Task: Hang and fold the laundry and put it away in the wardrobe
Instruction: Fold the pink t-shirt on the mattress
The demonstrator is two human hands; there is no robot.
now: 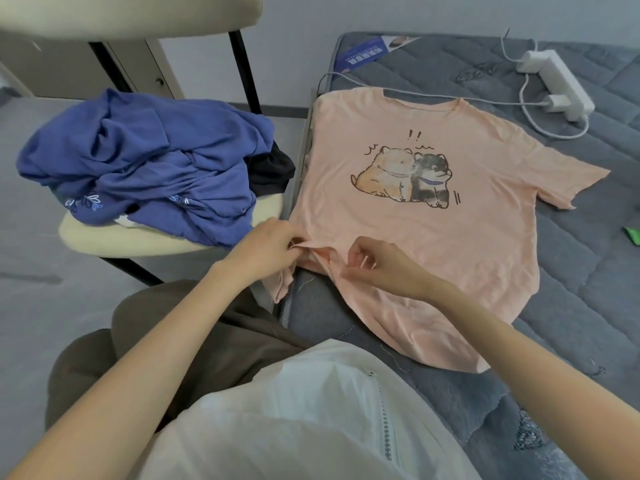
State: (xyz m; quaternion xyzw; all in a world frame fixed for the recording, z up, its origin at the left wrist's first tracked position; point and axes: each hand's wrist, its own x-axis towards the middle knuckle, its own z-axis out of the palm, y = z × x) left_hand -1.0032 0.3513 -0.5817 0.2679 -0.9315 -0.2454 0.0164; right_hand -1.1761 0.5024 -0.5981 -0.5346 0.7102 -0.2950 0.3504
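Observation:
A pink T-shirt (433, 244) with a cartoon print of two dogs lies spread front-up on the grey quilted mattress (588, 278). Its near-left sleeve hangs bunched over the bed's edge. My left hand (266, 247) pinches that sleeve's fabric at the bed edge. My right hand (377, 268) pinches the shirt cloth just to the right of it, fingers closed on a fold. A heap of blue garments (145, 161) with a dark piece under it sits on a cream chair seat (138, 240) to the left.
A white power strip (554, 81) with a plugged charger and trailing white cables lies at the mattress's far right. A blue leaflet (367, 53) rests at the bed's far edge. A small green item (633, 233) sits at the right. The chair's black legs stand beside the bed.

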